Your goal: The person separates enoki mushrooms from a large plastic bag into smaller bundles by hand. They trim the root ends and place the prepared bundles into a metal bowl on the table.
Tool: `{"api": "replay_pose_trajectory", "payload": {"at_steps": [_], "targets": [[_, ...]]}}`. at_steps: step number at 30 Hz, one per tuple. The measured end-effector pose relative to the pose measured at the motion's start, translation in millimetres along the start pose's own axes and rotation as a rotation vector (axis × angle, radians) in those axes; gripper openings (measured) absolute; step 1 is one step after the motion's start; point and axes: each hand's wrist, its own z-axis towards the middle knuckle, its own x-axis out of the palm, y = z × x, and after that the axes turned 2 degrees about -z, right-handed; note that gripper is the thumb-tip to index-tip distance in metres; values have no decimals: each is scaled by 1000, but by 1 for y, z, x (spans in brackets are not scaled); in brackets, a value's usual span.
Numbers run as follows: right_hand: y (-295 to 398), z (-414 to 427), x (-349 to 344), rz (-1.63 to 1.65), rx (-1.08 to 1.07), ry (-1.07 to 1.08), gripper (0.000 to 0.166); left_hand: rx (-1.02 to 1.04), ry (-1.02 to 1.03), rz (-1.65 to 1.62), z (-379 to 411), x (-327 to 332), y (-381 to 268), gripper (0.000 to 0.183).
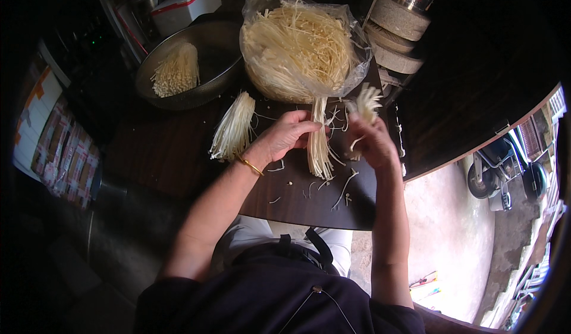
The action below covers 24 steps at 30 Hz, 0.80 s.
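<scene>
My left hand (290, 133), with a gold-coloured bangle at the wrist, grips a small bunch of enoki mushrooms (319, 151) over the dark table. Its thumb lies across the stems, and the lower ends hang towards me. In my right hand (374, 144), blurred by motion, is a clump of enoki pieces (368, 102) that sticks up past the fingers. A larger enoki bundle (234, 126) lies on the table left of my left hand. Just beyond both hands stands a clear plastic bag (357, 71) heaped with loose enoki (308, 44).
A metal mesh basket (214, 73) at the back left holds another enoki bundle (178, 71). Stray stems (343, 189) are scattered on the dark tabletop (294, 204). Stacked round grey blocks (397, 26) stand at the back right. Behind the basket is a white box (187, 8).
</scene>
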Motion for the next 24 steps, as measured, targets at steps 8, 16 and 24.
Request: {"api": "replay_pose_trajectory", "payload": {"at_steps": [8, 16, 24], "targets": [[-7, -5, 29, -407, 35, 59, 18, -3, -38, 173, 1, 0, 1, 27], [-20, 1, 21, -209, 44, 162, 16, 149, -52, 474, 4, -3, 6, 21], [-2, 1, 4, -12, 164, 54, 14, 177, -78, 698, 3, -3, 6, 19]]}}
